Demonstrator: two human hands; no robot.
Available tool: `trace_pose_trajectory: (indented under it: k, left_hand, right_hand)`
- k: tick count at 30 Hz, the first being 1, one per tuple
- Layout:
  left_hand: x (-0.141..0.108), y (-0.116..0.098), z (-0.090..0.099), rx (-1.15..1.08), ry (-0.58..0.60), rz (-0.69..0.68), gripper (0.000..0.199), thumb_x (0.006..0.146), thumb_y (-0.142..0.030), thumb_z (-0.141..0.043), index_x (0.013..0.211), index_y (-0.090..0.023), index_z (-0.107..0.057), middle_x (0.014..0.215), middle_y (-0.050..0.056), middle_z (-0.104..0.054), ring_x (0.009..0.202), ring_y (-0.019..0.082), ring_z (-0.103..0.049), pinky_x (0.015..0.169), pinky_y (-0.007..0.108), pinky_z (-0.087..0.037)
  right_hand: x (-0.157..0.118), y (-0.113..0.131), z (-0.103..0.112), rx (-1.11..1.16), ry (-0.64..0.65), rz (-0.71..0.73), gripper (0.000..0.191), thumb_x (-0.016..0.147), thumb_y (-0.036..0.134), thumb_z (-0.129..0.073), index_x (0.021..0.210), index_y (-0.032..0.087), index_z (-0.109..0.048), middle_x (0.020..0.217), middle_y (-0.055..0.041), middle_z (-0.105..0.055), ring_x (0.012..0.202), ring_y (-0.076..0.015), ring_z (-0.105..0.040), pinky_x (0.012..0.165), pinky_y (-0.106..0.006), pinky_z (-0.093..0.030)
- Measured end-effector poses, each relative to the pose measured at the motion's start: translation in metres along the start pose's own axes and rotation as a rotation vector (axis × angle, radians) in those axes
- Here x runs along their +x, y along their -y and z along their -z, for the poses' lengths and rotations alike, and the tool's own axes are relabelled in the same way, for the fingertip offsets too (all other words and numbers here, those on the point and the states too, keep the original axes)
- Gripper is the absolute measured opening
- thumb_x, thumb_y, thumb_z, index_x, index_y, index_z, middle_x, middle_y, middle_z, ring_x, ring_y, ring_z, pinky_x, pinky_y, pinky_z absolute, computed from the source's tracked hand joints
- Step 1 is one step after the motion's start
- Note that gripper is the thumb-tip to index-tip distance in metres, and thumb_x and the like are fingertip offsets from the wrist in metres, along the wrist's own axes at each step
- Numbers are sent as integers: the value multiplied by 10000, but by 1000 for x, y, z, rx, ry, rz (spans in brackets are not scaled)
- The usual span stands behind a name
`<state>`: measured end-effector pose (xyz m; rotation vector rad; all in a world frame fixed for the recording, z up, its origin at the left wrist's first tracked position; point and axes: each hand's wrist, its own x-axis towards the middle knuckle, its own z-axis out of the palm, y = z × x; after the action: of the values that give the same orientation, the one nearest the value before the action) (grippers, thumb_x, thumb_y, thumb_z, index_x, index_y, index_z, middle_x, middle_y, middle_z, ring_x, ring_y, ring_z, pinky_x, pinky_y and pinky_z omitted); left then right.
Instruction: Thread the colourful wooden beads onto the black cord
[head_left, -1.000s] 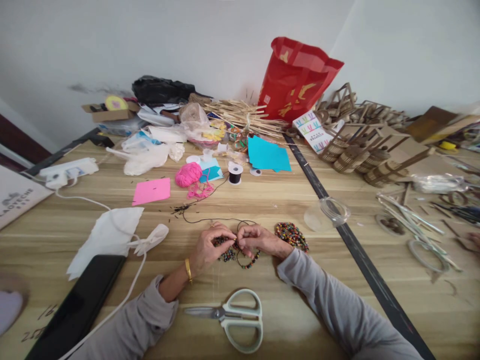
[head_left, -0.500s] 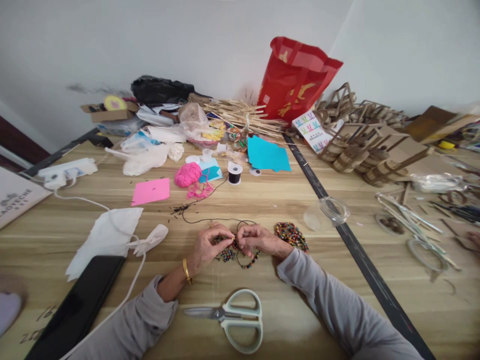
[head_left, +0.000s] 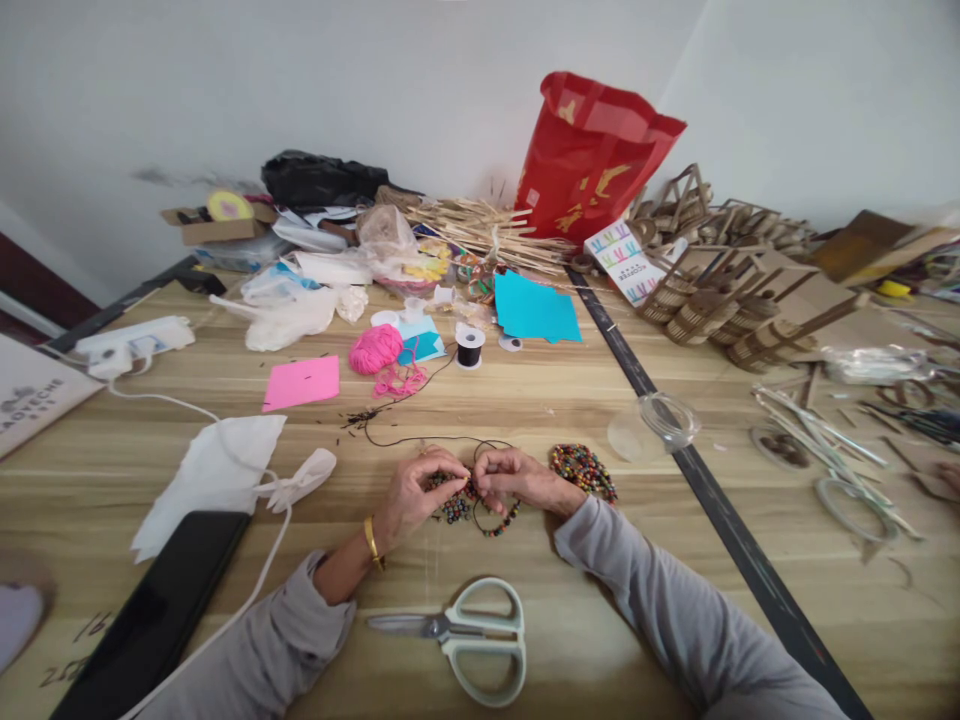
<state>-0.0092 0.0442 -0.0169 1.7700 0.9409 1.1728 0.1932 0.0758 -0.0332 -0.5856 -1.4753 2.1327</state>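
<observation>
My left hand (head_left: 420,492), with a gold bangle at the wrist, pinches a tiny yellowish bead (head_left: 467,478) between thumb and forefinger. Close beside it, my right hand (head_left: 517,478) has its fingertips closed on a thin black cord (head_left: 420,439). Multicoloured beads are threaded on a cord loop (head_left: 496,531) hanging below the right fingers. Under both hands lies a pile of loose beads (head_left: 452,510), partly hidden by them. A heap of strung beads (head_left: 583,472) rests by the right wrist. Scissors with pale green handles (head_left: 484,640) lie nearer to me.
The cord leads back to a black spool (head_left: 469,347). Pink yarn (head_left: 376,349), a pink sheet (head_left: 301,383) and blue paper (head_left: 536,306) lie beyond. A phone (head_left: 154,610) and white cable are at left. Clear tubing (head_left: 667,420) and small wooden baskets (head_left: 697,315) stand right.
</observation>
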Motion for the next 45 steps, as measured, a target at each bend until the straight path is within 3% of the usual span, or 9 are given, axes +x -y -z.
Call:
trace_pose_trajectory:
  k: [45]
  left_hand:
    - [2,-4,-3,15,69,5,102,773,-223,-658,763,-137,-713,732,75,-709,719,178,-629,687,293,-482]
  right_hand:
    - [1,1,-2,17,-17,-2,284,779,364,-709,779,122,-561,582,30,-590,443,-55,-540,418,-148,-441]
